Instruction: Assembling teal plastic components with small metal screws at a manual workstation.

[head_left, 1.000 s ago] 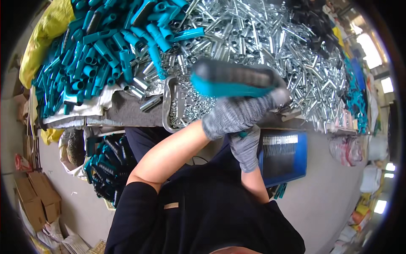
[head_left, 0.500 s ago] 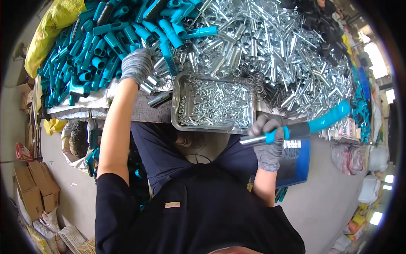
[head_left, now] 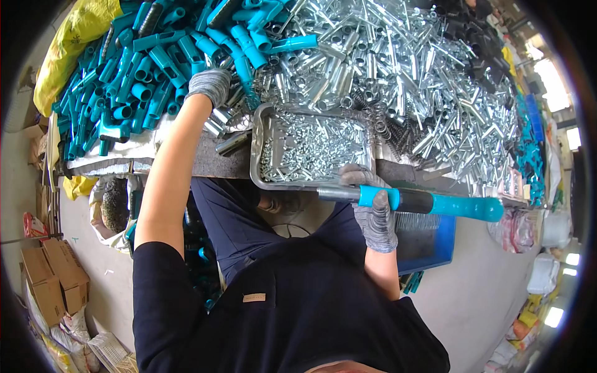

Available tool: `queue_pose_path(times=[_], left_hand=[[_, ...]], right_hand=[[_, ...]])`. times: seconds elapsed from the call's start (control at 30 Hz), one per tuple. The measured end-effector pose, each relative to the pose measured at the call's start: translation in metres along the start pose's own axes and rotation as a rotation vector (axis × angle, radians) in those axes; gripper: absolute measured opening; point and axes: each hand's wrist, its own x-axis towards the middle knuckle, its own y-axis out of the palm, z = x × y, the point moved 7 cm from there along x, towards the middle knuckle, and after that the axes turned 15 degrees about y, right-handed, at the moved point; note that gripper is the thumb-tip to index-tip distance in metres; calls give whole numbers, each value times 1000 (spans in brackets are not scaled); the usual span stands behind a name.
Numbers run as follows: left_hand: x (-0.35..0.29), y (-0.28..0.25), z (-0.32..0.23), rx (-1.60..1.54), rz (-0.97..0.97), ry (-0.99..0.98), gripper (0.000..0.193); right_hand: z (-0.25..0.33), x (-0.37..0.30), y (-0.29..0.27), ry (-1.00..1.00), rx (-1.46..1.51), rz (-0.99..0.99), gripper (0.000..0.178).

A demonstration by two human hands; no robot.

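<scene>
Clenched around an assembled handle, teal grip over black sleeve and steel shaft, the gloved right hand holds it level just off the bench edge, at 6 o'clock of the metal tray of small screws; the gloved left hand rests on the pile of teal plastic grips at 10 o'clock, fingers curled, hold not clear; picking one grip cleanly seems wise; steel tubes crowd 1 o'clock; free room lies below the bench edge.
</scene>
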Motion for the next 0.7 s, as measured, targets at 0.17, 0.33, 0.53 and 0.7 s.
queue_pose_path(times=[0.17,0.33,0.53,0.7], left_hand=[[-14,-21,-9,25,-45,35,22],[-71,-73,-40,-255,-344,-10,41],[-132,-64,-162,-1728,-533,481,30],[-140,-56,-188,-1366,-393,454,29]], right_hand=[[-12,2,5,130,128,59,72],[-8,-3,-32,-9,124,-75,58],[-2,7,-19,-100,-60,-124,54],[-7,4,-13,-59,37,-149,51]])
